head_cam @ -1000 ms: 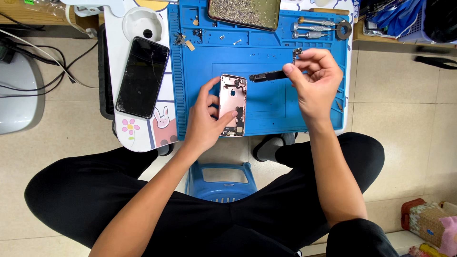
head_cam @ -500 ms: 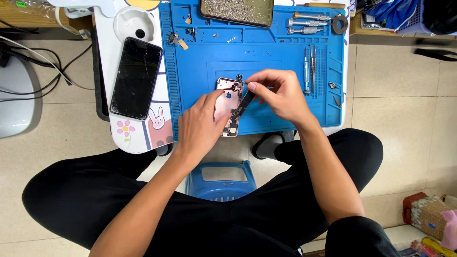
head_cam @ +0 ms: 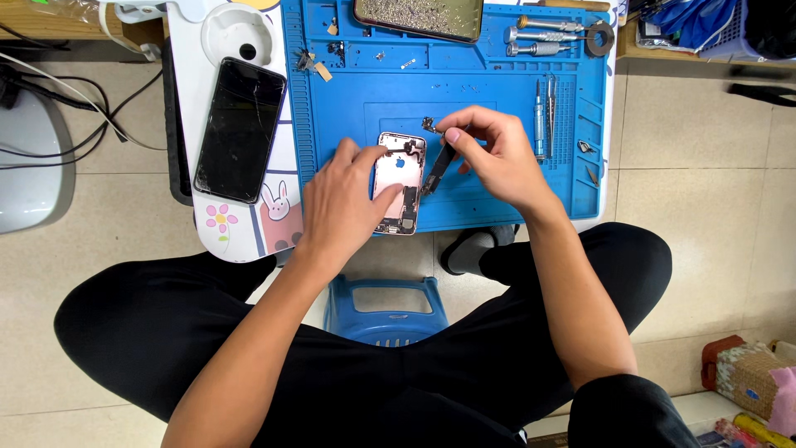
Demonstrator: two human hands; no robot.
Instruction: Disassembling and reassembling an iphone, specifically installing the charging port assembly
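Phone shell (head_cam: pixel 400 182) lies open on blue mat (head_cam: pixel 497 91), center of bench, mostly stripped. Left hand (head_cam: pixel 344 203) pins it from 8 o'clock; right hand (head_cam: pixel 489 158) pinches flex part (head_cam: pixel 437 162) at 3 o'clock, lifted off. Screen (head_cam: pixel 239 129) lies at 9 o'clock. Since earlier frame, flex has come down beside shell.

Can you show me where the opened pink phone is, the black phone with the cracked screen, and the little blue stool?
Opened pink phone (head_cam: pixel 396 170): head view, on its bare pink inner back.
Black phone (head_cam: pixel 240 129): head view, on the middle of its dark screen.
Blue stool (head_cam: pixel 383 322): head view, on the front edge of its seat.
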